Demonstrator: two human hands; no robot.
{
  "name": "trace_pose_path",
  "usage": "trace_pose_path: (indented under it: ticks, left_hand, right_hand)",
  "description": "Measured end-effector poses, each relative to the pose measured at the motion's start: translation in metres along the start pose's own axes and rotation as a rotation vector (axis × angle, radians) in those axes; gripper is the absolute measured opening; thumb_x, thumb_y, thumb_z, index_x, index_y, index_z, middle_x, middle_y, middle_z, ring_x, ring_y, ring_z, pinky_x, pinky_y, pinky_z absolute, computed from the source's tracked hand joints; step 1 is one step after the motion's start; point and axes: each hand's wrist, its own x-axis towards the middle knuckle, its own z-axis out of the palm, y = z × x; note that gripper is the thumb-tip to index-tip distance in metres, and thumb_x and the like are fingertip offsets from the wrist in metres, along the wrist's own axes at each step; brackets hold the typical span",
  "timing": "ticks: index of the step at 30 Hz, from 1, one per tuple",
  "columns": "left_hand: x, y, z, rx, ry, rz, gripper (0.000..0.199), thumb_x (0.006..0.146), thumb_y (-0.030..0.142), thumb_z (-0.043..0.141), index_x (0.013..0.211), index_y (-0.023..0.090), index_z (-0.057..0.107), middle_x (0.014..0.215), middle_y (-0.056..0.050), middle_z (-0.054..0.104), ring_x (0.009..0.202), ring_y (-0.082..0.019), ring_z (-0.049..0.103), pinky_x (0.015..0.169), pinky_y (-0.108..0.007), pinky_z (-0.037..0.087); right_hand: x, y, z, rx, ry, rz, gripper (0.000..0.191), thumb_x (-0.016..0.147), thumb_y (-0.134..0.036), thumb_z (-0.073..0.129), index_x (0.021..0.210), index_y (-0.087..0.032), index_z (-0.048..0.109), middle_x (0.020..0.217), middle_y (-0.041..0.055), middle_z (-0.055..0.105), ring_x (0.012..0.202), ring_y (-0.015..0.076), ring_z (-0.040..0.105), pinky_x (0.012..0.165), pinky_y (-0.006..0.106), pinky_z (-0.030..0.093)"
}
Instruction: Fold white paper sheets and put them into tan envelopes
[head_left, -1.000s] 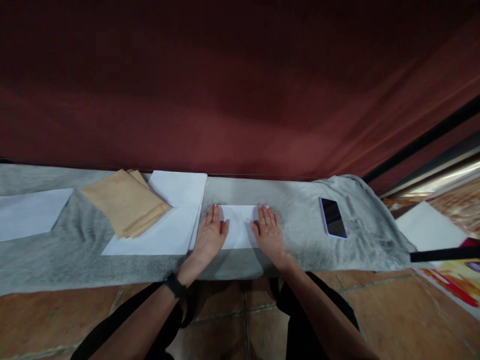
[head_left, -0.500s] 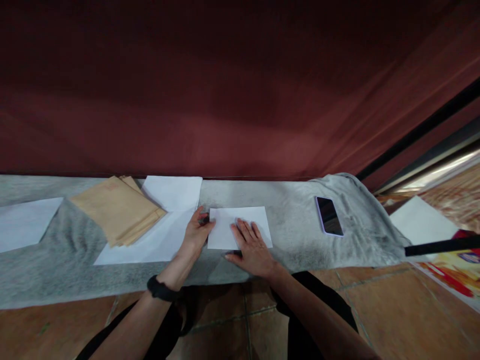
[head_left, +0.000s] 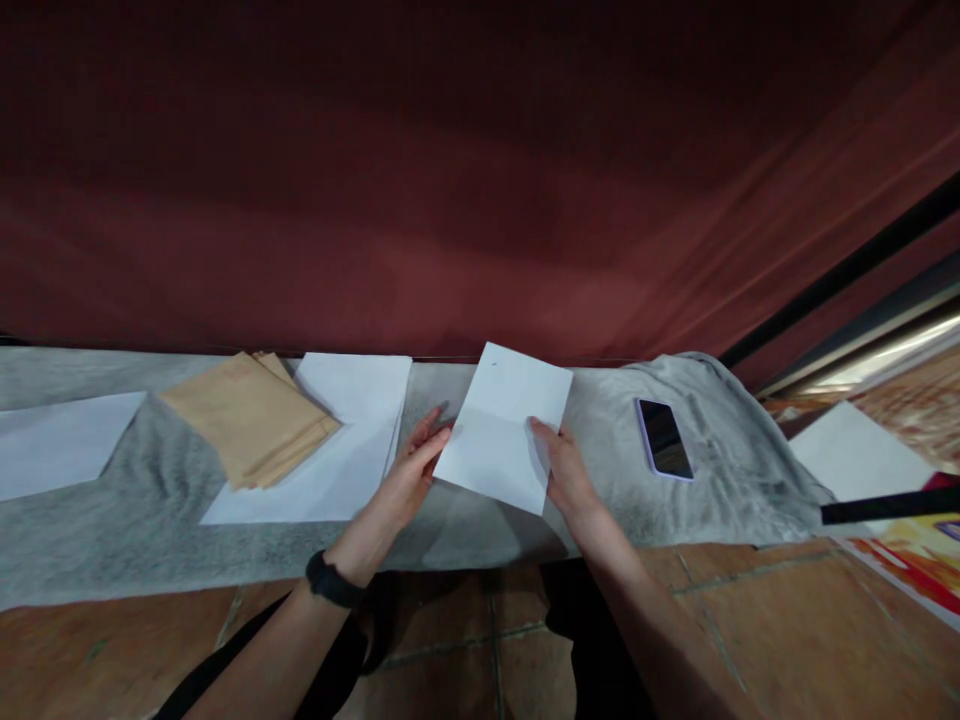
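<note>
A white sheet of paper [head_left: 504,420], tilted and raised off the grey cloth, is between my hands in the head view. My right hand [head_left: 568,470] grips its lower right side, thumb on top and the other fingers behind. At its lower left edge is my left hand [head_left: 412,465], with the thumb against the paper and the fingers apart. Brown envelopes [head_left: 251,420] lie stacked to the left, over larger white sheets [head_left: 360,390].
Grey cloth [head_left: 450,545] covers the long surface before a dark red drape [head_left: 450,200]. A phone [head_left: 664,440] lies at the right. Another white sheet [head_left: 60,445] is at the far left. Tiled floor [head_left: 757,610] shows in front.
The white paper has gone from lying flat to raised and turned upright lengthwise. My right hand has moved from pressing on it to gripping its right side; my left hand has moved slightly right.
</note>
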Motion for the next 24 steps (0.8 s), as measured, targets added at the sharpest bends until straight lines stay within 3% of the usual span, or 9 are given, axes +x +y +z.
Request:
trace_pose_path:
  ticks: [2, 5, 9, 12, 16, 19, 21, 24]
  left_hand:
    - [-0.001, -0.003, -0.003, 0.102, -0.066, -0.064, 0.082, 0.072, 0.037, 0.084, 0.146, 0.023, 0.051, 0.106, -0.007, 0.076, 0.087, -0.022, 0.071, 0.074, -0.031, 0.054]
    - [0.002, -0.013, -0.011, 0.257, -0.089, -0.059, 0.098, 0.067, 0.032, 0.083, 0.154, 0.019, 0.040, 0.095, -0.005, 0.077, 0.075, -0.022, 0.071, 0.068, -0.032, 0.054]
    - [0.010, -0.028, -0.019, 0.455, -0.029, 0.033, 0.103, 0.068, 0.027, 0.076, 0.159, 0.016, 0.029, 0.069, 0.003, 0.069, 0.058, -0.019, 0.063, 0.057, -0.029, 0.048]
    - [0.012, -0.032, -0.020, 0.469, -0.063, 0.050, 0.102, 0.067, 0.024, 0.071, 0.159, 0.016, 0.027, 0.066, 0.005, 0.066, 0.055, -0.017, 0.061, 0.053, -0.027, 0.046]
    - [0.012, -0.030, -0.022, 0.451, -0.144, 0.018, 0.096, 0.066, 0.023, 0.069, 0.155, 0.018, 0.035, 0.071, 0.004, 0.067, 0.058, -0.016, 0.061, 0.053, -0.025, 0.046]
    - [0.012, -0.029, -0.026, 0.471, -0.155, 0.012, 0.089, 0.065, 0.023, 0.071, 0.149, 0.016, 0.045, 0.071, 0.004, 0.066, 0.056, -0.013, 0.058, 0.053, -0.024, 0.045]
    - [0.012, -0.031, -0.029, 0.487, -0.154, 0.023, 0.081, 0.065, 0.023, 0.072, 0.143, 0.017, 0.053, 0.072, 0.003, 0.066, 0.056, -0.013, 0.058, 0.053, -0.023, 0.044]
    - [0.014, -0.034, -0.032, 0.512, -0.151, 0.031, 0.069, 0.064, 0.025, 0.075, 0.132, 0.018, 0.062, 0.071, 0.003, 0.066, 0.056, -0.013, 0.058, 0.053, -0.023, 0.045]
  right_hand:
    - [0.004, 0.013, -0.005, -0.151, -0.050, 0.045, 0.037, 0.080, -0.044, 0.073, 0.102, -0.015, 0.070, 0.088, 0.0079, 0.079, 0.070, 0.0253, 0.073, 0.064, 0.035, 0.059]
    - [0.011, 0.034, -0.010, -0.511, -0.105, -0.036, 0.037, 0.092, -0.039, 0.056, 0.117, -0.013, 0.066, 0.100, 0.0120, 0.078, 0.081, 0.0262, 0.074, 0.070, 0.036, 0.060]
    - [0.019, 0.046, -0.015, -1.044, 0.001, -0.306, 0.053, 0.096, -0.023, 0.041, 0.148, -0.012, 0.044, 0.126, 0.0158, 0.067, 0.112, 0.0260, 0.066, 0.095, 0.040, 0.056]
    - [0.019, 0.046, -0.014, -1.151, 0.046, -0.559, 0.056, 0.097, -0.023, 0.043, 0.153, -0.017, 0.040, 0.145, 0.0154, 0.054, 0.135, 0.0270, 0.051, 0.113, 0.047, 0.044]
    - [0.008, 0.051, -0.002, -1.265, -0.264, -0.671, 0.044, 0.103, -0.027, 0.039, 0.144, -0.022, 0.055, 0.152, 0.0088, 0.052, 0.143, 0.0214, 0.045, 0.119, 0.042, 0.039]
    - [-0.001, 0.057, 0.009, -1.418, -0.471, -0.704, 0.043, 0.105, -0.032, 0.041, 0.144, -0.023, 0.056, 0.159, 0.0069, 0.046, 0.148, 0.0225, 0.039, 0.123, 0.046, 0.033]
    - [-0.002, 0.059, 0.012, -1.511, -0.512, -0.720, 0.044, 0.105, -0.034, 0.043, 0.147, -0.024, 0.053, 0.162, 0.0058, 0.041, 0.150, 0.0254, 0.037, 0.124, 0.051, 0.029]
    - [0.005, 0.059, 0.011, -1.578, -0.469, -0.729, 0.047, 0.106, -0.037, 0.042, 0.151, -0.026, 0.048, 0.163, 0.0056, 0.038, 0.150, 0.0273, 0.037, 0.124, 0.053, 0.028]
